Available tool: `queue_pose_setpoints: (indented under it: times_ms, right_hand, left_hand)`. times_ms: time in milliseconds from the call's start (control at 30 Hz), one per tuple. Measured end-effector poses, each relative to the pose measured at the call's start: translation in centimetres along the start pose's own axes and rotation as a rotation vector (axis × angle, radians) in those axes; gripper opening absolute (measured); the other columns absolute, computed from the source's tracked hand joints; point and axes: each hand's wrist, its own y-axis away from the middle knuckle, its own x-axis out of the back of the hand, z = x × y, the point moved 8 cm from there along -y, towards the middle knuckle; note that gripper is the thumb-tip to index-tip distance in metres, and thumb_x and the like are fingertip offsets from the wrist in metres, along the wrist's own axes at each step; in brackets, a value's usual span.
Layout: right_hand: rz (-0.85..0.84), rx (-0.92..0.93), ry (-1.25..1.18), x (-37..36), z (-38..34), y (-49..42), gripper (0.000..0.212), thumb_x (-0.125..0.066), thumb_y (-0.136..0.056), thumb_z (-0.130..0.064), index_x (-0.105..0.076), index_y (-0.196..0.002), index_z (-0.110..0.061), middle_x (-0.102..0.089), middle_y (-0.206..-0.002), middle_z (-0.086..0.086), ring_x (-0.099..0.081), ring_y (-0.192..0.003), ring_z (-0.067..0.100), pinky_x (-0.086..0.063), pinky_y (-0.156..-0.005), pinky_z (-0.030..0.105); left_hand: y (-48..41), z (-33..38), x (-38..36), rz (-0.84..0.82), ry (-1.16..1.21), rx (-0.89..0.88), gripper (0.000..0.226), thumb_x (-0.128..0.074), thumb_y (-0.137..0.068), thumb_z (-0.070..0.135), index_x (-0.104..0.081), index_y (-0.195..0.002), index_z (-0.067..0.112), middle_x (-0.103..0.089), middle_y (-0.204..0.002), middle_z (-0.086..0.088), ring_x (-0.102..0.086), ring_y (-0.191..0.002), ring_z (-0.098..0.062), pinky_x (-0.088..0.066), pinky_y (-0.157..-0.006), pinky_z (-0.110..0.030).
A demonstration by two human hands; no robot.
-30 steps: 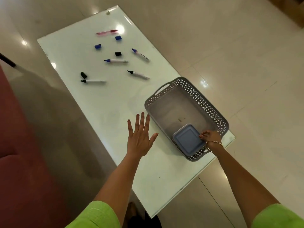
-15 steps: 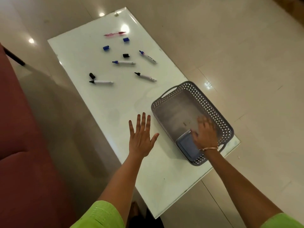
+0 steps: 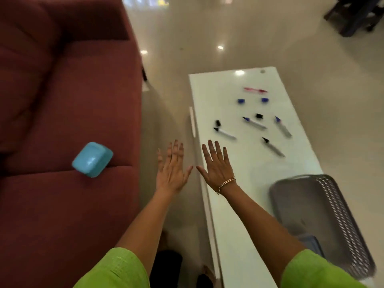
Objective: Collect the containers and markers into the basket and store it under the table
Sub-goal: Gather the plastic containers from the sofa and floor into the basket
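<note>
Looking like container pickup next: both hands, left hand (image 3: pixel 171 173) and right hand (image 3: pixel 216 166), spread empty; turquoise container (image 3: pixel 92 159) sits left on the sofa (image 3: pixel 62 100), basket (image 3: pixel 324 221) near-right on the bench (image 3: pixel 228 100).

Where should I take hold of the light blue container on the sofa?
Take the light blue container across its two long sides, coming from above with the left hand, which is nearer. It lies tilted on the sofa seat at the cushion seam, rounded top up, with nothing around it.
</note>
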Motion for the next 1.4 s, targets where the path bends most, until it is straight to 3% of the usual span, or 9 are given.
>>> queue_pose_setpoints:
  times_ms: [233, 300, 400, 533, 733, 933, 1100, 1233, 1400]
  right_hand:
    - [-0.174, 0.149, -0.064, -5.9, -18.7, -12.8, 0.080, -0.011, -0.083, -0.060, -0.020, -0.145, -0.010, -0.025, -0.152, 0.017, -0.020, -0.142, 0.033, -0.017, -0.116, 0.049]
    - [-0.236, 0.137, -0.131, -8.7, -22.6, -15.3, 0.070, -0.026, -0.090, -0.055, -0.023, -0.143, -0.010, -0.032, -0.149, 0.016, -0.028, -0.138, 0.032, -0.024, -0.113, 0.044]
    - [-0.369, 0.024, -0.354, -13.0, -27.2, -18.8, 0.065, -0.046, -0.091, -0.045, -0.029, -0.140, -0.005, -0.042, -0.142, 0.019, -0.039, -0.130, 0.033, -0.032, -0.107, 0.040]
    - [-0.452, -0.230, -0.617, -16.7, -29.8, -21.6, 0.079, -0.062, -0.080, -0.049, -0.035, -0.138, -0.003, -0.042, -0.141, 0.019, -0.039, -0.130, 0.032, -0.034, -0.107, 0.040]
    - [-0.524, -0.391, -0.593, -18.5, -29.6, -24.0, 0.085, -0.077, -0.062, -0.049, -0.044, -0.130, -0.010, -0.039, -0.132, 0.013, -0.043, -0.121, 0.031, -0.041, -0.101, 0.042]
    - [-0.571, -0.462, -0.700, -19.7, -29.2, -24.6, 0.082, -0.085, -0.053, -0.040, -0.044, -0.117, -0.009, -0.046, -0.119, 0.008, -0.056, -0.101, 0.026, -0.051, -0.074, 0.033]
    - [-0.653, -0.443, -0.803, -20.1, -29.8, -23.7, 0.046, -0.083, -0.056, -0.041, -0.048, -0.066, -0.014, -0.045, -0.070, -0.002, -0.043, -0.058, 0.012, -0.031, -0.047, 0.022]
    - [-0.567, -0.467, -0.919, -18.4, -28.6, -21.6, 0.049, -0.083, -0.053, -0.041, -0.066, -0.085, -0.007, -0.063, -0.078, 0.003, -0.063, -0.075, 0.021, -0.058, -0.067, 0.037]
    - [-0.237, -0.452, -0.993, -11.2, -21.3, -18.0, 0.060, -0.082, -0.049, -0.037, -0.056, -0.097, -0.013, -0.063, -0.094, 0.004, -0.062, -0.082, 0.021, -0.052, -0.064, 0.030]
  left_hand:
    - [1.4, -23.4, 2.0, 0.018, -0.011, 0.326, 0.075, -0.021, -0.088, 0.053, -0.015, -0.147, 0.007, -0.020, -0.155, -0.014, -0.015, -0.144, -0.028, 0.002, -0.113, -0.054]
    - [2.5, -28.7, 1.3, -0.005, -0.012, 0.382, 0.075, -0.024, -0.087, 0.052, -0.018, -0.146, 0.006, -0.023, -0.154, -0.015, -0.017, -0.143, -0.030, -0.003, -0.113, -0.056]
    - [4.0, -35.8, -0.9, -0.049, -0.004, 0.456, 0.078, -0.020, -0.086, 0.055, -0.015, -0.147, 0.007, -0.019, -0.156, -0.013, -0.013, -0.145, -0.029, -0.002, -0.114, -0.056]
    - [5.1, -41.3, -3.7, -0.090, 0.027, 0.505, 0.077, -0.015, -0.086, 0.054, -0.012, -0.147, 0.008, -0.014, -0.157, -0.012, -0.008, -0.145, -0.027, -0.004, -0.114, -0.058]
    - [3.9, -43.6, -5.8, -0.139, 0.092, 0.507, 0.078, -0.006, -0.085, 0.057, -0.001, -0.148, 0.010, -0.006, -0.158, -0.010, 0.001, -0.146, -0.024, 0.004, -0.115, -0.055]
    - [2.2, -42.9, -6.0, -0.148, 0.115, 0.484, 0.078, -0.005, -0.085, 0.057, 0.000, -0.148, 0.011, -0.006, -0.158, -0.009, 0.001, -0.146, -0.023, 0.005, -0.115, -0.054]
    - [1.5, -42.2, -5.6, -0.153, 0.109, 0.443, 0.077, -0.005, -0.086, 0.057, 0.000, -0.148, 0.011, -0.005, -0.158, -0.009, 0.000, -0.146, -0.023, 0.004, -0.115, -0.054]
    - [0.7, -40.7, -4.4, -0.144, 0.058, 0.396, 0.076, -0.005, -0.087, 0.055, 0.001, -0.148, 0.010, -0.005, -0.158, -0.010, 0.001, -0.146, -0.024, 0.005, -0.115, -0.053]
    - [-1.3, -33.7, -2.0, -0.109, 0.067, 0.296, 0.076, -0.013, -0.087, 0.051, -0.012, -0.146, 0.003, -0.017, -0.156, -0.014, -0.010, -0.145, -0.026, 0.000, -0.116, -0.054]
